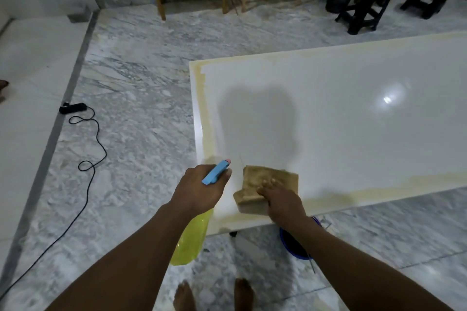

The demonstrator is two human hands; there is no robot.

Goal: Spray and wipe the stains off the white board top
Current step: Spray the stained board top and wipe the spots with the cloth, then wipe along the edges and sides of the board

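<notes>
Left hand [199,190]: lower centre of the frame, forearm running up from the bottom left. Its fingers are wrapped round the neck of the spray bottle [193,240], knuckles uppermost. The bottle's blue head sticks out past the fingers toward the upper right, over the near left corner of the table [353,121]. Its yellow-green body hangs below the wrist, just off the table edge and above the floor [139,83].

Right hand [280,199]: just right of the left hand, forearm entering from the bottom right. The palm faces down and the fingers lie stretched out flat on the cloth [267,177], pressing it without gripping.

Cloth: brown, folded, lying on the table near its front edge, touching the surface.

Table: glossy white board top filling the right half of the frame. A lamp glare shows at the right and a head-shaped shadow at the centre.

Stains [206,118]: a yellowish band along the left, far and near edges of the top.

Bucket [293,245]: blue, on the floor under the table's front edge, partly hidden by the right forearm.

Power strip [72,108] with black cable [88,159]: on the floor, left of frame.

Black stools [364,2]: upper right.
</notes>
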